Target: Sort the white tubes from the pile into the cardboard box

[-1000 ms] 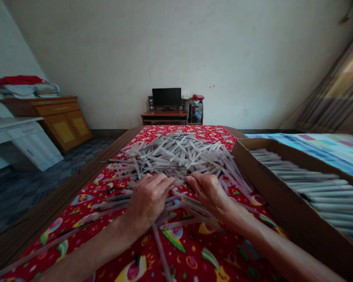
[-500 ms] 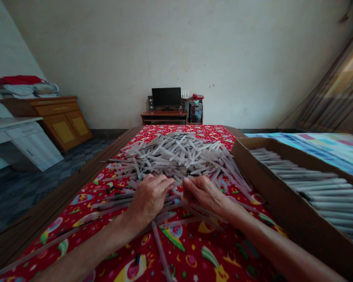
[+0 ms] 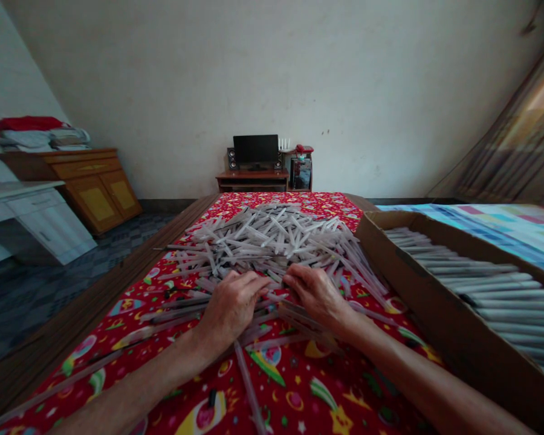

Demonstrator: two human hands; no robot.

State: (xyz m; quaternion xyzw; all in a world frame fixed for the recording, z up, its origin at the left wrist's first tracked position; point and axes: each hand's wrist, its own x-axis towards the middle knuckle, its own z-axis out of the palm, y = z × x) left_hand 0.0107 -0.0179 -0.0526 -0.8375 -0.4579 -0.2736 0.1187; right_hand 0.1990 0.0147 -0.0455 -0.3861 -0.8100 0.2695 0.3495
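My left hand (image 3: 233, 302) is closed in a pinch over the near edge of a heap of translucent plastic tubes (image 3: 272, 232); a pale tube end seems to show at its fingertips. Just to the right, my right hand (image 3: 315, 294) has its fingers curled and pressed together, with a small dark bit by the tips that I cannot make out clearly. A narrow gap parts the two hands. Loose tubes lie below both palms, some with black ends. One single tube (image 3: 249, 386) points toward me on the red patterned cloth (image 3: 294, 386).
At the right stands a long cardboard box (image 3: 435, 320) holding rows of tubes (image 3: 517, 299). A small black piece (image 3: 212, 399) lies on the cloth near me. Beyond the table are a monitor (image 3: 255, 150) on a desk and a wooden cabinet (image 3: 95, 193) at the left.
My right hand has risen slightly and turned, its fingers now reaching further over the heap's near edge. My left hand stays almost in place.
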